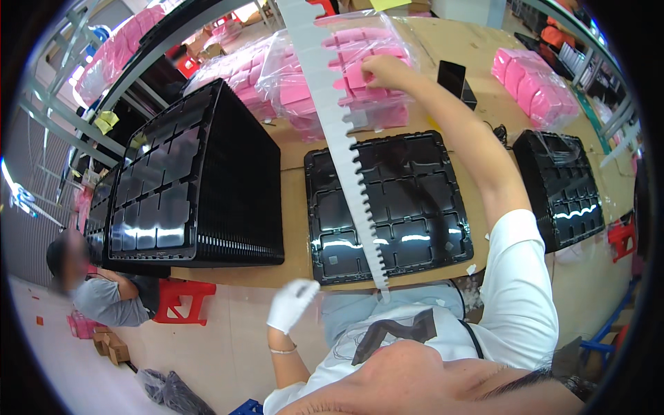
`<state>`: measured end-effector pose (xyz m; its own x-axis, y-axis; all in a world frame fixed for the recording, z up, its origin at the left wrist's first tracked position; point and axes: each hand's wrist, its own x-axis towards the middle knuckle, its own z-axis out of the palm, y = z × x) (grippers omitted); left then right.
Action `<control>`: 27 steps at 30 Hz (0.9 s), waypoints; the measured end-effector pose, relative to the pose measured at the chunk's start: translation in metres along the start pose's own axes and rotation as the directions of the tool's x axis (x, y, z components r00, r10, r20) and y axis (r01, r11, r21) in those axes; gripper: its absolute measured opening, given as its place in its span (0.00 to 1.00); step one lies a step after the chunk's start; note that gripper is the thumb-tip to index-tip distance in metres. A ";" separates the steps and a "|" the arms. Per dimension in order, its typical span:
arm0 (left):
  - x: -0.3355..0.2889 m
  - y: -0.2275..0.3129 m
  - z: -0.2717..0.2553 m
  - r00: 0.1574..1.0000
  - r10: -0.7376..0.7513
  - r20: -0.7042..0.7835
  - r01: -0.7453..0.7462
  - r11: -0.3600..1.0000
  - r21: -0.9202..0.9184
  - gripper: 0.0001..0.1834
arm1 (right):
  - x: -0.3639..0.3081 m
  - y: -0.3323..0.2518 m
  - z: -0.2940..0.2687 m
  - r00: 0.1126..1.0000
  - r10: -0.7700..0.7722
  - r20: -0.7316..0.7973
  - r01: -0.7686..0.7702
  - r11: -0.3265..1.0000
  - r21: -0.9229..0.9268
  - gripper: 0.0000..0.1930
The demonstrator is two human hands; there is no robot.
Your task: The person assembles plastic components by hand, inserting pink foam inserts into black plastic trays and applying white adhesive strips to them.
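My right hand (pixel 384 72) is bare and stretches across the table to a stack of pink sheet-like pieces (pixel 370 45) in a clear plastic bag. Its fingers are closed on the edge of one pink piece (pixel 355 76). My left hand (pixel 292 306), in a white glove, hangs by the table's front edge, with nothing visible in its loosely stretched fingers. Just beyond it a shiny black plastic tray (pixel 408 197), divided into shallow compartments, lies flat before me. A long pale strip with a toothed edge (pixel 339 145) crosses the view and hides part of the tray and bag.
A tall stack of black trays (pixel 242 180) stands on the left; a lower stack (pixel 564 187) is at right. More bagged pink pieces (pixel 532 86) and a small black device (pixel 453 79) sit farther back. A person (pixel 111 297) sits far left near a red stool (pixel 183 301).
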<state>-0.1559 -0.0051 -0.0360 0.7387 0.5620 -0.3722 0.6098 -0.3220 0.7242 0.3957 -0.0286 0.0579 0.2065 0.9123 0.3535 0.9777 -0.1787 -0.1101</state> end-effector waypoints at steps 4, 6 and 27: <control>0.059 0.042 -0.010 0.942 0.211 -0.262 -0.217 0.976 0.007 0.14 | 0.019 0.012 -0.012 0.989 -0.030 0.144 -0.005 0.971 0.239 0.10; 0.100 0.078 -0.005 0.905 0.339 -0.256 -0.350 0.937 0.002 0.12 | 0.021 0.022 -0.013 0.986 -0.014 0.168 -0.029 0.968 0.248 0.10; 0.237 0.166 -0.015 0.906 0.355 -0.230 -0.274 0.079 -0.958 0.41 | -0.148 -0.058 -0.005 0.519 0.366 -0.772 -0.048 0.915 0.401 0.14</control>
<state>0.1164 0.0861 0.0045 0.8198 0.5702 0.0529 -0.4293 0.5508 0.7157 0.3082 -0.1555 0.0167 0.4938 0.1239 0.8607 0.8695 -0.0595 -0.4903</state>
